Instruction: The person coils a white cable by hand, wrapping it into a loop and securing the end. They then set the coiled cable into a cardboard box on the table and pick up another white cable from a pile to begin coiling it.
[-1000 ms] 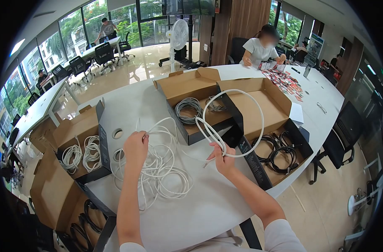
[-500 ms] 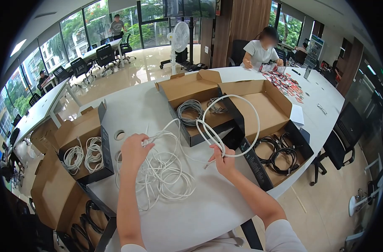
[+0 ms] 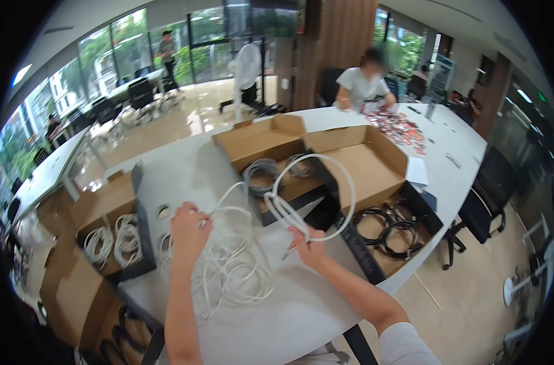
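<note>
My left hand [image 3: 190, 230] is closed on a strand of white cable, above the left side of a loose tangle of white cable [image 3: 237, 271] on the table. My right hand [image 3: 307, 244] grips several loops of white cable [image 3: 352, 201], which stand up in a wide ring in front of the open boxes. A short cable end sticks out below the right fingers. One strand runs from near my left hand up toward the middle box. The image is slightly blurred.
Open boxes hold white coils [image 3: 128, 240], grey coils [image 3: 261, 176] and black cables [image 3: 401, 239]; another with black cables [image 3: 122, 334] is lower left. A person [image 3: 363, 85] sits across the table [image 3: 228, 334] by small red packets [image 3: 398, 129]. A chair [image 3: 486, 194] stands right.
The view has shifted, so most things appear a little lower and further left. Both hands still hold cable. The standing person at the back has turned and changed posture.
</note>
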### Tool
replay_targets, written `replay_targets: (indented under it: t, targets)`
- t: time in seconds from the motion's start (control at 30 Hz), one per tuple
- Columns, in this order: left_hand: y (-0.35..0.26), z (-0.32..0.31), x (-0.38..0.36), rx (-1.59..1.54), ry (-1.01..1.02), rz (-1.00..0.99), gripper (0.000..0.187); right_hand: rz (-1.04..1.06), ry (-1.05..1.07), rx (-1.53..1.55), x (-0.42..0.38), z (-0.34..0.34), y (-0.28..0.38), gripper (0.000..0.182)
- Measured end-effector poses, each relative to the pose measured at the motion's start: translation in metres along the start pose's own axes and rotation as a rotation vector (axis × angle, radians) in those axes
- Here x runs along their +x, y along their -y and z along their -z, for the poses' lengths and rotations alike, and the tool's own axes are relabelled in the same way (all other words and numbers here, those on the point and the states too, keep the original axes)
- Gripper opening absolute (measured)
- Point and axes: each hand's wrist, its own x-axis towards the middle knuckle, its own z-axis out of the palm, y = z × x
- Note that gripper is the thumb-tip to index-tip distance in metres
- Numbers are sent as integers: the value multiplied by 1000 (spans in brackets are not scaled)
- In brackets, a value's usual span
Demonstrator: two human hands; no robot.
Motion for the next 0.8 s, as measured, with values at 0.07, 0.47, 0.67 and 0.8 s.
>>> replay_targets:
  t: [0.07, 0.47, 0.67, 0.8]
  targets:
    - [-8, 10, 7, -75, -136, -67, 5, -1, 6, -51, 1, 2, 6, 16]
    - [-80, 122, -6, -126, -281, 98, 11, -33, 121, -27, 4, 5, 0, 20]
    - [-51, 99, 0, 122, -167, 182, 12, -16, 122, -88, -1, 0, 4, 17]
    - [-73, 92, 3, 44, -266, 39, 16, -44, 118, -47, -6, -3, -5, 16]
